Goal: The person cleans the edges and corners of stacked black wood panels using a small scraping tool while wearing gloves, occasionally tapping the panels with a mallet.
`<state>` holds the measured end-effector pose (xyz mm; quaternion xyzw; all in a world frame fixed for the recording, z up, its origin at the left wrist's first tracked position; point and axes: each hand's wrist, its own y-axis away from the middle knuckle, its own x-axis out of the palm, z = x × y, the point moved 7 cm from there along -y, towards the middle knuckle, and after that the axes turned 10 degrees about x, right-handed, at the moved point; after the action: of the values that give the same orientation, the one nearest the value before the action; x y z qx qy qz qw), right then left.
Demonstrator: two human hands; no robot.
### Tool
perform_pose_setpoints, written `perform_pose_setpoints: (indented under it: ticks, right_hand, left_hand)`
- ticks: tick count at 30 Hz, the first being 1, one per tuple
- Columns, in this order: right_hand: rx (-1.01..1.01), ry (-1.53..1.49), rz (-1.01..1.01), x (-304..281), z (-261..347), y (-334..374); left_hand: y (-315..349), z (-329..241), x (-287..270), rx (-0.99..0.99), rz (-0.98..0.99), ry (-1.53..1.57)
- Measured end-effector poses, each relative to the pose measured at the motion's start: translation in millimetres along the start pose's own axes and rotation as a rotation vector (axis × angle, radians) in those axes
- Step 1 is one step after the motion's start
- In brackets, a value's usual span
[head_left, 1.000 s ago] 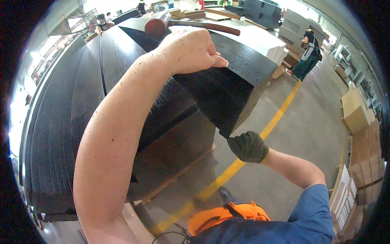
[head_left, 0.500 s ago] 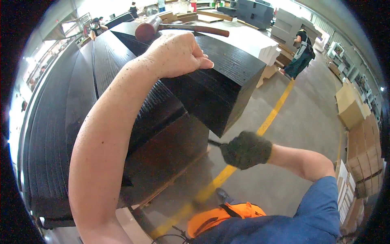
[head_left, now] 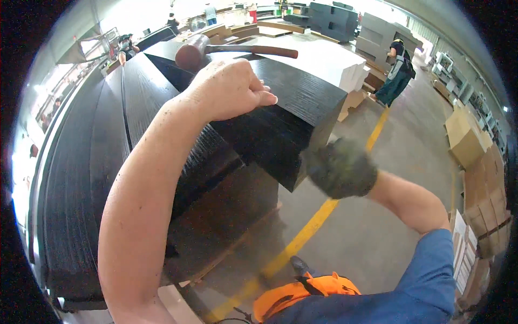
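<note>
A black wood-grain box-shaped piece (head_left: 302, 86) lies tilted across a stack of black wood-grain panels (head_left: 89, 146). Bare, with its fingers curled, my left hand (head_left: 232, 89) grips the upper edge of that piece; most of the fingertips are hidden. My right hand (head_left: 341, 167), in a dark knitted glove, is closed in a fist at the right end of the piece and smeared by motion. The thin dark tool seen in it earlier is hidden now. A mallet (head_left: 190, 56) with a reddish-brown head rests on the black surface beyond my left hand.
A yellow line (head_left: 307, 229) crosses the grey floor. White panels (head_left: 345, 67) are stacked beyond the black piece. One person (head_left: 396, 73) stands far right, another (head_left: 128, 48) far left. Cardboard stacks (head_left: 483, 189) line the right side.
My right hand has risen and moved forward to the right end of the black piece, and its thin dark tool has gone out of sight. My left hand keeps its grip.
</note>
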<state>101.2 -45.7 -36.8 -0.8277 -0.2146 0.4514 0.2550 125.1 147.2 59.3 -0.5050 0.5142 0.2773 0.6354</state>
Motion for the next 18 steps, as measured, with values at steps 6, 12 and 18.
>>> perform_pose_setpoints:
  ticks: [6,12,18]
  right_hand:
    - [0.414,0.059,0.189,-18.1,-58.6,-14.7]
    - [0.704,-0.301,-0.329,-31.8,-35.6,-10.0]
    - [0.791,-0.326,-0.587,-16.3,-51.9,-23.5]
  left_hand:
    - [11.0,12.8,-0.5,-0.054,0.027,0.067]
    - [14.1,7.0,-5.3,0.003,0.054,-0.081]
    - [15.4,4.0,-2.9,-0.039,0.015,-0.193]
